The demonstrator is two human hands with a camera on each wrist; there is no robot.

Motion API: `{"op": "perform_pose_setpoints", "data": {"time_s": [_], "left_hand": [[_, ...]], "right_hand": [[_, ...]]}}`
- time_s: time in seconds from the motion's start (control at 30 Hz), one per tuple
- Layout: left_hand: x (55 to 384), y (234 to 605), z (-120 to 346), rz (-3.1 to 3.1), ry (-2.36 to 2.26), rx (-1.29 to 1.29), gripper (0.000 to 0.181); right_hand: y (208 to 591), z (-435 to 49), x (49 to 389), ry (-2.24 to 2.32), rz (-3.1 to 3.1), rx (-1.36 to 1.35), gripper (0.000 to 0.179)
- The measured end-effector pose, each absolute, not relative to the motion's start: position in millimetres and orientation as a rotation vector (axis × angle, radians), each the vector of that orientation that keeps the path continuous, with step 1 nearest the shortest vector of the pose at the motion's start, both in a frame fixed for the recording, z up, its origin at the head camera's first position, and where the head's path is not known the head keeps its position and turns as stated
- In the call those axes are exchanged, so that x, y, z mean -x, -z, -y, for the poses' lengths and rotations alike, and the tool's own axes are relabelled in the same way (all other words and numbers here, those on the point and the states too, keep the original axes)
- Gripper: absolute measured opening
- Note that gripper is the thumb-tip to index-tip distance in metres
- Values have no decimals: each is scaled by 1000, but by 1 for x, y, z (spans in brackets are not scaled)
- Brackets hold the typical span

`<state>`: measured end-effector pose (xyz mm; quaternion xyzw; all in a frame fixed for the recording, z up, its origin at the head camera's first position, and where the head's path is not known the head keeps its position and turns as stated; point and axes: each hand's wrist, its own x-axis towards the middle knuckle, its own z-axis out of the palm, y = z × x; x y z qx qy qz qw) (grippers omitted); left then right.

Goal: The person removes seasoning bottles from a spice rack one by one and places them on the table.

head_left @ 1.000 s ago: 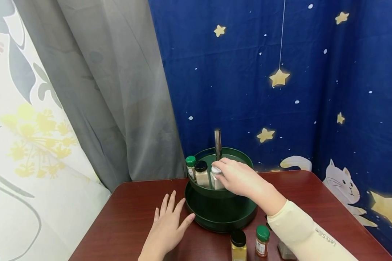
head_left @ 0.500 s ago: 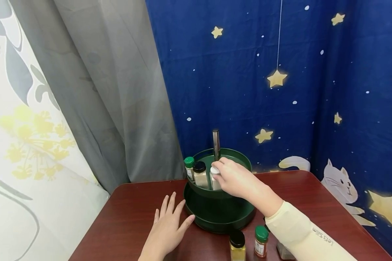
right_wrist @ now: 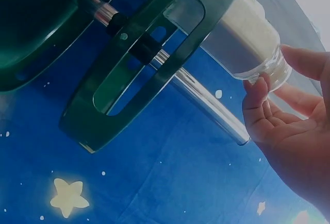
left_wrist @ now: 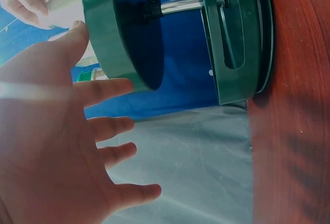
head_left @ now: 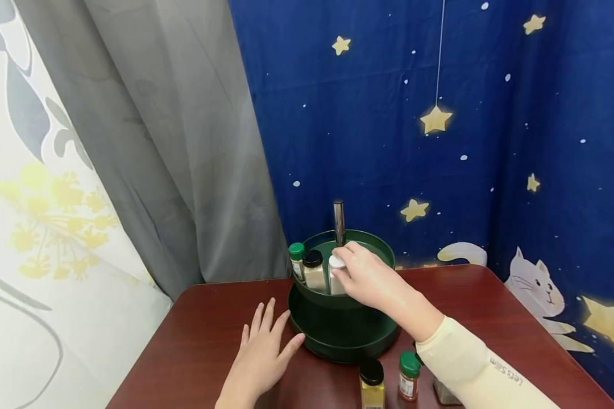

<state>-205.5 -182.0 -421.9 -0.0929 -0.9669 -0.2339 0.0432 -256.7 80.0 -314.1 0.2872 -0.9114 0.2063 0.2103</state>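
My right hand (head_left: 376,281) grips a white-capped spice jar (head_left: 336,285) by its cap, at the front of the upper tray of a dark green two-tier rack (head_left: 345,353). In the right wrist view, thumb and fingers wrap the neck of this clear jar (right_wrist: 245,36), which has pale contents. Beside it in the tray stand a black-capped jar (head_left: 315,278) and a small green-capped jar (head_left: 297,262). My left hand (head_left: 258,358) hovers at the rack's left with fingers spread, holding nothing. The left wrist view shows its palm (left_wrist: 46,136) facing the green trays.
On the reddish-brown table (head_left: 204,335) in front of the rack stand a black-capped jar with yellow contents (head_left: 372,392) and a green-capped jar with red contents (head_left: 408,386). Another jar (head_left: 445,393) is partly hidden by the right sleeve. A metal post (head_left: 340,221) rises from the rack.
The head view shifts slightly. My right hand stays on the white-capped jar in the upper tray, and my left hand keeps its place with spread fingers.
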Motion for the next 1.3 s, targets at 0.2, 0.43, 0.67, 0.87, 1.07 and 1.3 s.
{"op": "perform_pose_setpoints", "data": {"time_s": [0.2, 0.43, 0.67, 0.87, 1.07, 1.3], "left_hand": [[206, 422, 182, 2957, 730, 289, 79], [206, 422, 182, 2966, 717, 273, 79], [206, 422, 182, 2971, 703, 278, 77], [205, 422, 181, 2964, 693, 285, 76], [203, 421, 179, 2964, 682, 286, 75], [200, 421, 177, 2964, 676, 276, 76]], "right_hand": [[311, -81, 255, -588, 2427, -779, 40], [303, -82, 250, -633, 2303, -763, 42], [293, -85, 235, -712, 2236, -762, 42], [291, -83, 218, -775, 2225, -799, 42], [295, -79, 203, -846, 2185, -867, 41], [304, -73, 188, -977, 2207, -907, 39]]}}
